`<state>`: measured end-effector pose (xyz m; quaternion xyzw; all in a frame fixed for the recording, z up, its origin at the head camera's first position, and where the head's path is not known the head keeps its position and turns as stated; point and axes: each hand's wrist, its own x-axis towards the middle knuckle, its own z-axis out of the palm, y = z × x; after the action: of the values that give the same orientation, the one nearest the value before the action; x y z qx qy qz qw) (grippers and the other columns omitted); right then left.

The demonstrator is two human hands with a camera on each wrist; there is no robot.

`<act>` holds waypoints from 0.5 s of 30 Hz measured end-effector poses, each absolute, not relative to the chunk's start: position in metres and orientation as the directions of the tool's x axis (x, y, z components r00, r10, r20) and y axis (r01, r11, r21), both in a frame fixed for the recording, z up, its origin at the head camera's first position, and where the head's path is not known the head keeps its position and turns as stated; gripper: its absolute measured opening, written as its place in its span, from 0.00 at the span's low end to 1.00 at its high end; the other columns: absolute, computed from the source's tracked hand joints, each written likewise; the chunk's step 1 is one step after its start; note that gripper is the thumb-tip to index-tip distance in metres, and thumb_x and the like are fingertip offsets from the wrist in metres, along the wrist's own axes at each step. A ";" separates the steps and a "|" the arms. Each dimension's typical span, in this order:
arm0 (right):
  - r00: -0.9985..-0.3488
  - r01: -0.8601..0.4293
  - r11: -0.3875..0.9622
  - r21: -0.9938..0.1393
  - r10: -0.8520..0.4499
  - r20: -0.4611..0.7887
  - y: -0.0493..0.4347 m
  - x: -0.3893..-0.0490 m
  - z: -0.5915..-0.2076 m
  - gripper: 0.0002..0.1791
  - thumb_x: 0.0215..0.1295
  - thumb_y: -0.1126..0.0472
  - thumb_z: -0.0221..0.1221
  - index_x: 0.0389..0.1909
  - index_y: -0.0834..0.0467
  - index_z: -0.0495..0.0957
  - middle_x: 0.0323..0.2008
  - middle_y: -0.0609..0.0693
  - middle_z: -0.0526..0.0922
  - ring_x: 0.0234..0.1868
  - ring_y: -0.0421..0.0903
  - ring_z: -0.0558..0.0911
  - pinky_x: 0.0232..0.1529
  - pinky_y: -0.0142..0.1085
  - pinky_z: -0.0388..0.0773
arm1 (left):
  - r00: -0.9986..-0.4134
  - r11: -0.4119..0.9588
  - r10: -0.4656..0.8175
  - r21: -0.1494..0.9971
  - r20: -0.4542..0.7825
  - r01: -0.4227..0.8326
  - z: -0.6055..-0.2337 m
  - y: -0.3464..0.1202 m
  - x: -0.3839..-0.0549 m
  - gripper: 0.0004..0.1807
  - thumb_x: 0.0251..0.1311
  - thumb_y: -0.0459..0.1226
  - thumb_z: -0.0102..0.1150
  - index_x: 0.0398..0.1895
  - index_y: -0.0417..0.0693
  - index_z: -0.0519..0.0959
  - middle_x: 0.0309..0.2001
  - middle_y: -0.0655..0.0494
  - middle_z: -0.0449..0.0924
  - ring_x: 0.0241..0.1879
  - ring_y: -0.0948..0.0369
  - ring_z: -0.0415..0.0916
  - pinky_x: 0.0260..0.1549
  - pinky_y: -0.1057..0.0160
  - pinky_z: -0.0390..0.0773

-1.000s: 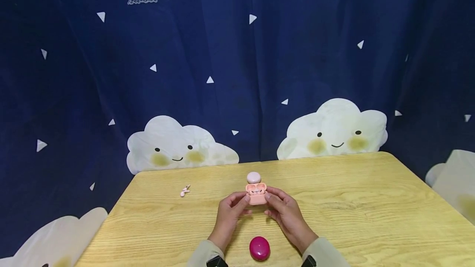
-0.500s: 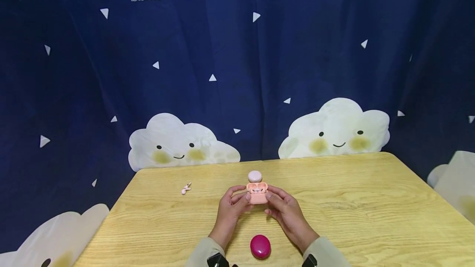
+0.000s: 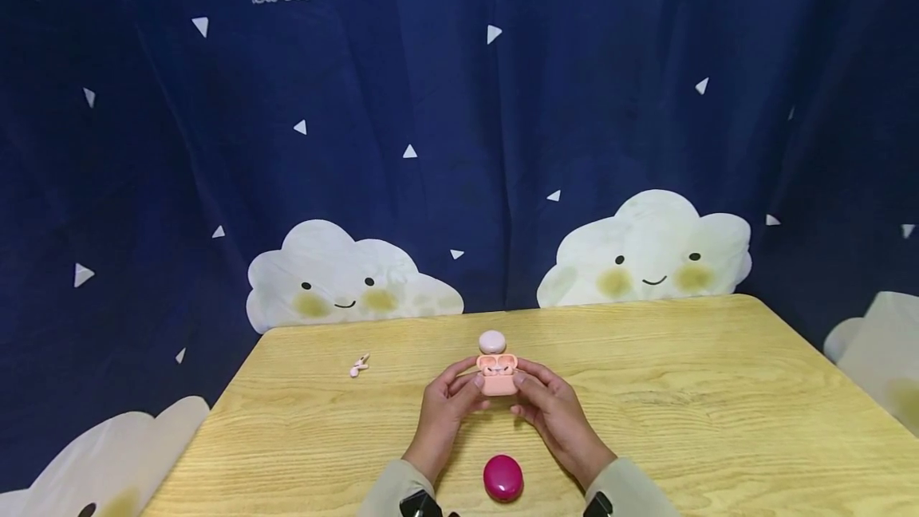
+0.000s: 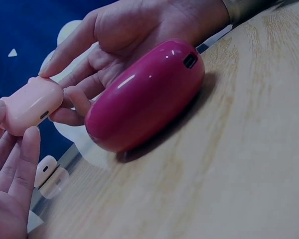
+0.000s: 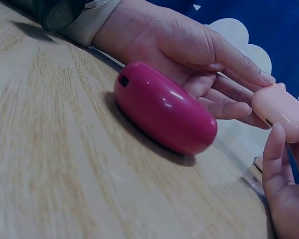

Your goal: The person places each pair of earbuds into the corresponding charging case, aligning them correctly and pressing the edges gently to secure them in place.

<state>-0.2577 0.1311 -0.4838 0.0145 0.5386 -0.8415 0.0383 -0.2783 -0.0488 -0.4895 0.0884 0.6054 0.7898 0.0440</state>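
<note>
Pink case (image 3: 498, 386) upright, long axis crosswise, in left hand's (image 3: 439, 423) and right hand's (image 3: 563, 423) grip

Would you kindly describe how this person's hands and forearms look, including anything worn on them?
The left hand and right hand are bare, with no gloves showing. The left sleeve and right sleeve are plain, pale beige and reach the wrists. A small black fitting shows at each cuff; its details are too small to tell.

Pale case (image 5: 258, 161) mostly hidden behind right hand (image 5: 291, 201), itself cropped in right wrist view
</note>
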 end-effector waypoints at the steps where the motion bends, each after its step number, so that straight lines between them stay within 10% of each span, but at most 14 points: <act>1: -0.997 0.079 -0.418 -0.905 -0.052 -0.064 0.131 -0.257 -0.484 0.28 0.66 0.61 0.59 0.65 0.66 0.66 0.38 0.48 0.80 0.35 0.41 0.78 0.37 0.32 0.80 | -0.981 -0.262 0.175 0.964 0.082 0.034 -0.490 -0.049 -0.278 0.26 0.60 0.36 0.64 0.61 0.38 0.72 0.49 0.43 0.82 0.41 0.58 0.82 0.39 0.61 0.82; 15: -0.996 0.088 -0.399 -0.913 -0.067 -0.067 0.132 -0.255 -0.480 0.28 0.67 0.60 0.59 0.65 0.65 0.65 0.42 0.48 0.80 0.36 0.42 0.77 0.37 0.32 0.79 | -0.983 -0.229 0.172 0.973 0.071 0.030 -0.489 -0.050 -0.278 0.26 0.60 0.38 0.64 0.61 0.39 0.73 0.49 0.43 0.82 0.40 0.60 0.82 0.36 0.63 0.82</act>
<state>-0.2547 0.1320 -0.4803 0.0096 0.5464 -0.8362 0.0462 -0.2782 -0.0500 -0.4895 0.0815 0.6192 0.7796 0.0454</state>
